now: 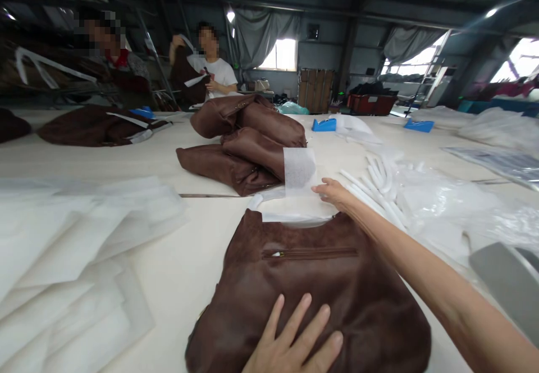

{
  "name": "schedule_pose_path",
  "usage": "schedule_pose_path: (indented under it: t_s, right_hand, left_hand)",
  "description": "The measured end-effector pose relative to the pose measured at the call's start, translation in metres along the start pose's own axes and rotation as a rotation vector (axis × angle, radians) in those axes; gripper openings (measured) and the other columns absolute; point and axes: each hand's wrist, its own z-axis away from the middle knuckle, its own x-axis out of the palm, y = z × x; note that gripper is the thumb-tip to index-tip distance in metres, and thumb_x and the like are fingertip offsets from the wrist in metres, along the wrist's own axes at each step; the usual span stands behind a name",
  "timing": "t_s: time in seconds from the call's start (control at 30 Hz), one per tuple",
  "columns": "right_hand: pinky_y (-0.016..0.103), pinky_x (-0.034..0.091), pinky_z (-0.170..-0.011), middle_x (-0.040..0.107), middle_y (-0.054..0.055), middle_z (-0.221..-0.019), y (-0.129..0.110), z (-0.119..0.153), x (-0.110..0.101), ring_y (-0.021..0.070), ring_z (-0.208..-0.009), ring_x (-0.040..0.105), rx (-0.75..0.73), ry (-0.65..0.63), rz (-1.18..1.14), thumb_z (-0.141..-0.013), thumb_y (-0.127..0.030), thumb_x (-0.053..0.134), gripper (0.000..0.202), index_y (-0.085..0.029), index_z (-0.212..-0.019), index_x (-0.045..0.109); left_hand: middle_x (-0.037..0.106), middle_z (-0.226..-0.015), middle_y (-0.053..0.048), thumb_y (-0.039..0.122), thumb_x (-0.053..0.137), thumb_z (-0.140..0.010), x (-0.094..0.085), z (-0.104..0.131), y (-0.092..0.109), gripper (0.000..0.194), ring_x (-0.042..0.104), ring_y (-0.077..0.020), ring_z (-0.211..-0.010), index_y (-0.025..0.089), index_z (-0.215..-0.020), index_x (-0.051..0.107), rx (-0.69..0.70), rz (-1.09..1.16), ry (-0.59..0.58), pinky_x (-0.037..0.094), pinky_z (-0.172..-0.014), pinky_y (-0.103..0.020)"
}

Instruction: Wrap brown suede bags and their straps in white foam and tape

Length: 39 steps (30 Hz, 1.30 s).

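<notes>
Bag [311, 277] beneath left hand [292, 348].

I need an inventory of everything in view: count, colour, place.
Near bag: one, brown, front centre
Piled bags: several, brown, behind it
Side bags: apparently two, brown, left
Small sheet: one, white, against the pile
Large sheets: several, white, left
Table: one, white, beneath these
Blue holders: at least two, blue, far side
Tubes: several, white, right
Plastic: uncounted, clear, right
Grey object: one, grey, right edge
Crate: one, red, background
Windows: three, white, far wall
Curtains: two, grey, by windows
Co-workers: two, one in white, beyond table
Left hand: one, bare, on the near bag
Right hand: one, bare, near the small sheet
</notes>
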Motion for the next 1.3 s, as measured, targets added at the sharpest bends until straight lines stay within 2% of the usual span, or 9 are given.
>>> schedule_pose_path:
  t_s: [0.17,0.37,0.47,0.6,0.77,0.9,0.97,1.1,1.3]
  right_hand:
    - [0.042,0.056,-0.085,0.062,0.008,-0.120,0.005,-0.016,0.015,0.0222,-0.100,0.064,0.088,0.026,-0.186,-0.095,-0.037,0.060,0.035,-0.015,-0.122,0.059]
    - [0.036,0.055,-0.076,0.068,0.004,-0.093,0.001,-0.010,-0.013,0.0156,-0.078,0.065,0.151,0.031,-0.354,-0.089,-0.043,0.065,0.031,-0.015,-0.102,0.066]
    - [0.034,0.053,-0.076,0.069,0.002,-0.081,-0.020,0.025,-0.025,0.0163,-0.074,0.064,0.113,0.010,-0.390,-0.080,-0.044,0.073,0.029,-0.017,-0.089,0.070]
    - [0.038,0.052,-0.091,0.074,0.004,-0.099,-0.047,0.102,-0.020,0.0230,-0.097,0.068,-0.085,-0.200,-0.222,-0.092,-0.034,0.060,0.023,-0.018,-0.103,0.073]
    - [0.051,0.026,-0.119,0.056,0.008,-0.142,-0.038,0.178,-0.008,0.0223,-0.138,0.045,-0.396,-0.423,0.075,-0.098,-0.015,0.042,0.039,-0.021,-0.132,0.061]
    - [0.052,0.021,-0.121,0.048,0.008,-0.150,-0.029,0.189,-0.009,0.0205,-0.145,0.033,-0.382,-0.496,0.218,-0.101,-0.019,0.042,0.040,-0.024,-0.138,0.056]
    - [0.053,0.020,-0.121,0.045,0.008,-0.152,-0.029,0.187,-0.009,0.0218,-0.147,0.029,-0.399,-0.527,0.258,-0.100,-0.020,0.043,0.039,-0.024,-0.138,0.056]
    - [0.053,0.028,-0.118,0.049,0.012,-0.149,-0.039,0.198,-0.007,0.0246,-0.145,0.034,-0.424,-0.473,0.313,-0.098,-0.017,0.047,0.038,-0.020,-0.134,0.059]
    - [0.041,0.039,-0.113,0.066,0.015,-0.126,-0.074,0.297,-0.022,0.0202,-0.126,0.055,-0.483,-0.265,0.256,-0.096,-0.023,0.051,0.036,-0.012,-0.130,0.056]
  left_hand:
    - [0.049,-0.149,0.004,0.042,0.044,-0.099,0.004,0.002,-0.003,0.039,0.040,-0.0291,-0.140,0.043,-0.137,0.053,-0.004,-0.005,0.043,0.008,-0.122,-0.059]
    - [0.045,-0.152,-0.002,0.053,0.055,-0.093,-0.005,-0.001,-0.001,0.052,0.045,-0.0305,-0.136,0.036,-0.141,0.049,-0.004,0.079,-0.040,0.020,-0.120,-0.056]
    - [0.039,-0.156,-0.006,0.051,0.062,-0.089,-0.021,-0.009,0.001,0.065,0.037,-0.0326,-0.142,0.030,-0.147,0.042,-0.062,0.246,-0.205,0.023,-0.118,-0.059]
    - [0.045,-0.152,-0.008,0.040,0.059,-0.093,-0.035,-0.013,0.004,0.056,0.035,-0.0322,-0.144,0.027,-0.145,0.043,-0.136,0.412,-0.278,0.025,-0.117,-0.061]
    - [0.066,-0.104,-0.010,0.039,0.066,-0.089,-0.028,0.000,0.012,0.039,0.063,-0.0252,-0.106,0.018,-0.119,0.054,-0.387,0.627,0.086,0.050,-0.102,-0.048]
    - [0.055,-0.117,-0.012,0.036,0.076,-0.080,-0.027,0.003,0.013,0.058,0.054,-0.0286,-0.120,0.021,-0.126,0.044,-0.542,0.611,0.403,0.046,-0.105,-0.055]
    - [0.052,-0.131,-0.014,0.034,0.071,-0.084,-0.030,-0.001,0.012,0.059,0.046,-0.0318,-0.132,0.023,-0.133,0.042,-0.535,0.559,0.350,0.034,-0.112,-0.062]
    - [0.062,-0.133,-0.012,0.026,0.056,-0.094,-0.035,-0.006,0.008,0.041,0.050,-0.0266,-0.133,0.021,-0.134,0.049,-0.241,0.594,-0.010,0.020,-0.120,-0.058]
    - [0.058,-0.140,-0.014,0.023,0.059,-0.090,-0.034,-0.001,0.004,0.053,0.051,-0.0258,-0.133,0.017,-0.142,0.046,-0.115,0.511,-0.045,0.023,-0.121,-0.051]
